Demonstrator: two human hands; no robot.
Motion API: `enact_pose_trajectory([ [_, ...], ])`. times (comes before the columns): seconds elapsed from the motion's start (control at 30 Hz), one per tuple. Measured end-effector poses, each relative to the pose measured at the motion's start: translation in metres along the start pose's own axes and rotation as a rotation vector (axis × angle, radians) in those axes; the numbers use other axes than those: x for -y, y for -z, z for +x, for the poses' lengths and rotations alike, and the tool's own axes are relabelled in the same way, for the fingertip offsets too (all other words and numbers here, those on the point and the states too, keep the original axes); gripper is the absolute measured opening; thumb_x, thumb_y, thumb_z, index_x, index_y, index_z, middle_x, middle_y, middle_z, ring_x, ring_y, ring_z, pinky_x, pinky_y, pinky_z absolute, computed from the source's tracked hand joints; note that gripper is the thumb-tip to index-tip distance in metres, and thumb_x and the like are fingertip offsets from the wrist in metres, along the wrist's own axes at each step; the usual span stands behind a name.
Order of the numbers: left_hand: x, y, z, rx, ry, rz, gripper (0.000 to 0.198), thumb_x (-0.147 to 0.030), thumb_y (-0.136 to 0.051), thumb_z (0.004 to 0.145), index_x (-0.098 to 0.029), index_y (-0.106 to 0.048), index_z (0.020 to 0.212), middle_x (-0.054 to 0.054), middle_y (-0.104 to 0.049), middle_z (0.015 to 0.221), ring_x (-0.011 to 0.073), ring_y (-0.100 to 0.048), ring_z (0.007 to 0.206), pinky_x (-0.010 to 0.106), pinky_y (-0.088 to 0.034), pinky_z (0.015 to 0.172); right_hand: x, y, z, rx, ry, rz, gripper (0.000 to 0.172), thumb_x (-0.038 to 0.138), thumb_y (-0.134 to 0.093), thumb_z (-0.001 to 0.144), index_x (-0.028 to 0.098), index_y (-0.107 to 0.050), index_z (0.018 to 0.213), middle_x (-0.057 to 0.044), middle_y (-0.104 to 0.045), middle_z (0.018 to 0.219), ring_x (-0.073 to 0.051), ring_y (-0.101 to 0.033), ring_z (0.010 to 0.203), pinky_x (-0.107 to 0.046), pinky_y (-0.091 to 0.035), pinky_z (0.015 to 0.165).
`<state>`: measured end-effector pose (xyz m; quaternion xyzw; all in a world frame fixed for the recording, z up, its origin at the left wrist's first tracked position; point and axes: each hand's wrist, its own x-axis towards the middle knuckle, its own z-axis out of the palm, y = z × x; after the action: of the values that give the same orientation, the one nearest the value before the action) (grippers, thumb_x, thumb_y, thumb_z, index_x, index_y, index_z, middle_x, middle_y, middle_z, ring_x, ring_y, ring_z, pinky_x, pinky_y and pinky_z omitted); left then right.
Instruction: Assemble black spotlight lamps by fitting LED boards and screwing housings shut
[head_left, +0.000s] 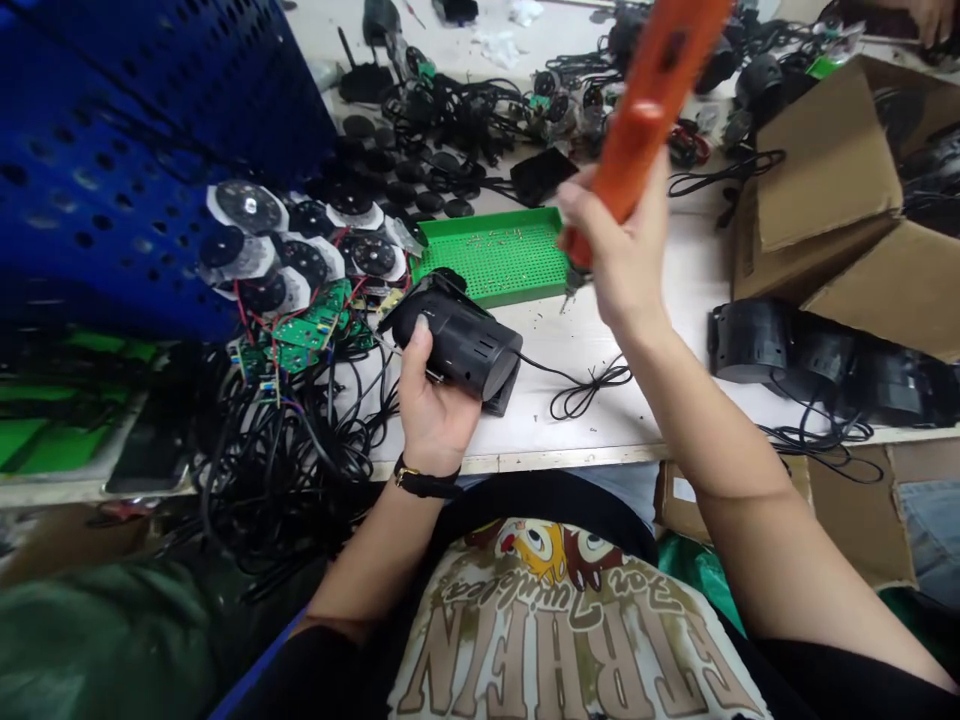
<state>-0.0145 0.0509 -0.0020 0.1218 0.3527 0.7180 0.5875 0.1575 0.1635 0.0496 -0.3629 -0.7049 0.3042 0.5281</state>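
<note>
Printed shirt (570, 620) lowest, then left hand (433, 400) wrapped around black cylinder (461, 345), just above white table (600, 420). Right hand (615, 235) closed on orange screwdriver (645, 120), raised, blurred, top cut off by frame edge.

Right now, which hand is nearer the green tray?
Right hand, holding the orange tool, is at the right end of the green tray; left hand, around the black housing, is slightly farther, in front of the tray.

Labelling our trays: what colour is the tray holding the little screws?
Bright green tray, shown best in the head view.
</note>
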Motion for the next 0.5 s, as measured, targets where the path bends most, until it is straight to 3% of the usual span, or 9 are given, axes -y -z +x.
enact_pose_trajectory([
  [0.07,0.001,0.001,0.0,-0.014,-0.009,0.019,0.033,-0.045,-0.081,0.081,-0.024,-0.075,0.105,0.004,-0.077,0.119,0.0275,-0.062,0.133,0.041,-0.052,0.113,0.022,0.001,-0.027,-0.221,-0.081,0.178,0.04,0.058,-0.056,0.096,0.032,-0.052,0.125,0.007,-0.055,0.074,-0.011,-0.056,0.054,-0.026,-0.048,0.049],
  [0.13,0.004,0.0,0.0,-0.014,-0.04,0.049,0.032,-0.045,-0.079,0.084,-0.023,-0.075,0.108,0.002,-0.076,0.123,0.0279,-0.059,0.136,0.04,-0.051,0.114,0.04,-0.003,-0.062,-0.302,-0.093,0.316,0.03,0.052,-0.059,0.094,0.029,-0.056,0.113,0.009,-0.043,0.061,-0.012,-0.045,0.041,-0.029,-0.041,0.04],
  [0.2,0.008,-0.003,0.001,-0.008,-0.087,0.091,0.031,-0.044,-0.075,0.089,-0.022,-0.074,0.11,0.001,-0.074,0.128,0.0288,-0.055,0.14,0.039,-0.05,0.112,0.046,-0.014,-0.095,-0.286,-0.07,0.331,0.031,0.056,-0.057,0.093,0.031,-0.056,0.111,0.009,-0.042,0.057,-0.013,-0.043,0.038,-0.031,-0.045,0.042],
  [0.3,0.013,-0.007,0.0,-0.005,-0.162,0.139,0.036,-0.048,-0.079,0.085,-0.023,-0.074,0.111,0.001,-0.071,0.134,0.0311,-0.055,0.14,0.04,-0.051,0.109,0.031,-0.039,-0.129,-0.322,-0.047,0.343,0.036,0.058,-0.061,0.091,0.031,-0.058,0.114,0.009,-0.046,0.055,-0.013,-0.044,0.037,-0.031,-0.048,0.043],
  [0.4,0.012,-0.007,-0.002,0.003,-0.169,0.137,0.045,-0.051,-0.086,0.076,-0.023,-0.074,0.11,0.005,-0.07,0.135,0.0331,-0.059,0.134,0.041,-0.054,0.106,0.013,-0.058,-0.142,-0.287,-0.09,0.408,0.029,0.047,-0.066,0.092,0.027,-0.061,0.113,0.009,-0.053,0.058,-0.012,-0.052,0.041,-0.029,-0.053,0.047],
  [0.5,0.009,0.0,-0.005,-0.011,-0.124,0.124,0.045,-0.05,-0.087,0.075,-0.023,-0.074,0.109,0.006,-0.072,0.131,0.0324,-0.061,0.13,0.042,-0.054,0.105,0.019,-0.06,-0.137,-0.275,-0.095,0.519,0.021,0.037,-0.067,0.092,0.026,-0.066,0.109,0.008,-0.054,0.058,-0.01,-0.052,0.041,-0.025,-0.052,0.045],
])
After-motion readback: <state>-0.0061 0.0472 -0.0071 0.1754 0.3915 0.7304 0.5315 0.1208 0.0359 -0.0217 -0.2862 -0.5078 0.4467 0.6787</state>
